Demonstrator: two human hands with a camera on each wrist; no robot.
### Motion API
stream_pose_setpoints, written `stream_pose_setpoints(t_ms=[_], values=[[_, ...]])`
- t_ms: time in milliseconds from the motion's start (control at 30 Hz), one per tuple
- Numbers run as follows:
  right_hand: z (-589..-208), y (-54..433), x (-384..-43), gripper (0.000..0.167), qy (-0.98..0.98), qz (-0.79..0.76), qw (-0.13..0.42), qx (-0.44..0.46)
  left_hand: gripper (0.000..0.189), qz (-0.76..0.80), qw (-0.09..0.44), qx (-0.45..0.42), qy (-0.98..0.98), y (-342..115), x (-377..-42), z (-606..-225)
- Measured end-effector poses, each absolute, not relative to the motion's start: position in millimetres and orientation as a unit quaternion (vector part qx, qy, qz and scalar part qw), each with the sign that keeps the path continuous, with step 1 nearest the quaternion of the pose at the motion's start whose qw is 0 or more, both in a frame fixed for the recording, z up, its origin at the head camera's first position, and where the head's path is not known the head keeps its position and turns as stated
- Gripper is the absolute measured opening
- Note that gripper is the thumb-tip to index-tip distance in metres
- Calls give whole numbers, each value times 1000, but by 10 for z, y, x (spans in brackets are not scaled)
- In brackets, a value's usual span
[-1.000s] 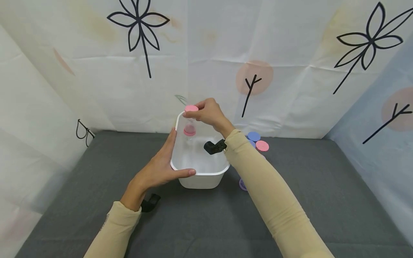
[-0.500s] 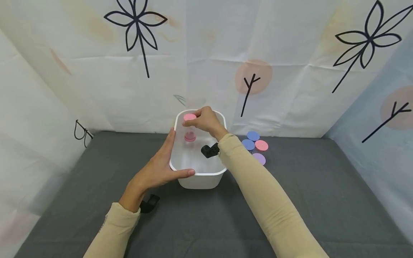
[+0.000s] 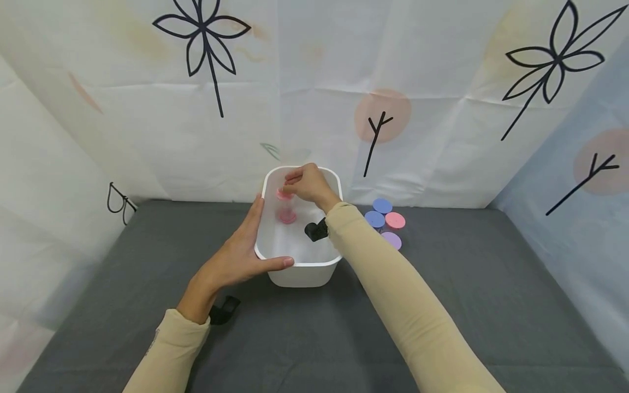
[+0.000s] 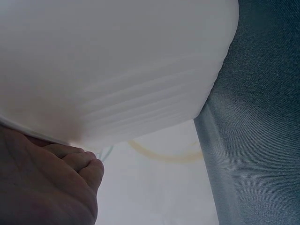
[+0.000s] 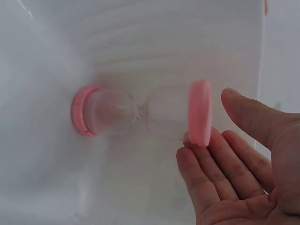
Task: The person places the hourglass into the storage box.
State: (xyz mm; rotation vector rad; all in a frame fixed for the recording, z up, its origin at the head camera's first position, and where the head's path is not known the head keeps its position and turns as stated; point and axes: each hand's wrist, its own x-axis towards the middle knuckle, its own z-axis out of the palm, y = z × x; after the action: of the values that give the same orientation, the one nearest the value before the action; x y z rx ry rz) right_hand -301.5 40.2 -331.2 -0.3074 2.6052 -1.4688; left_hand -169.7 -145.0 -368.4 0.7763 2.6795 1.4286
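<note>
A sand timer with pink end caps (image 5: pixel 200 113) and a clear waisted body stands upright inside a white plastic bin (image 3: pixel 309 265), near its left wall. My right hand (image 3: pixel 310 184) is at the timer's upper cap. The right wrist view shows the thumb (image 5: pixel 243 110) apart from that cap, while the loosely extended fingers lie close beside it; whether they touch it I cannot tell. My left hand (image 3: pixel 235 257) rests against the bin's near left corner. Its thumb lies along the front rim, its straight fingers along the left side, against the outer wall in the left wrist view.
Right of the bin stand several more round-capped items: two with blue tops (image 3: pixel 375 219), one pink (image 3: pixel 395 220) and one purple (image 3: pixel 391 240), partly behind my right forearm. Dark grey cloth (image 3: pixel 304 338) covers the table. A patterned white curtain (image 3: pixel 314 125) hangs behind.
My right hand has lowered the pink sand timer from the bin's far rim level to the bin floor, and its thumb has come off the cap. My left hand stays at the bin.
</note>
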Motion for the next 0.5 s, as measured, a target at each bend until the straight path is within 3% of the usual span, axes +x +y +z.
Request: stream_pose_setpoints(t_ms=[500], values=[[-3306,430,-2999,58,893,-427,96,-109,129,457,3,249,854,-1450,-1697,-3688]])
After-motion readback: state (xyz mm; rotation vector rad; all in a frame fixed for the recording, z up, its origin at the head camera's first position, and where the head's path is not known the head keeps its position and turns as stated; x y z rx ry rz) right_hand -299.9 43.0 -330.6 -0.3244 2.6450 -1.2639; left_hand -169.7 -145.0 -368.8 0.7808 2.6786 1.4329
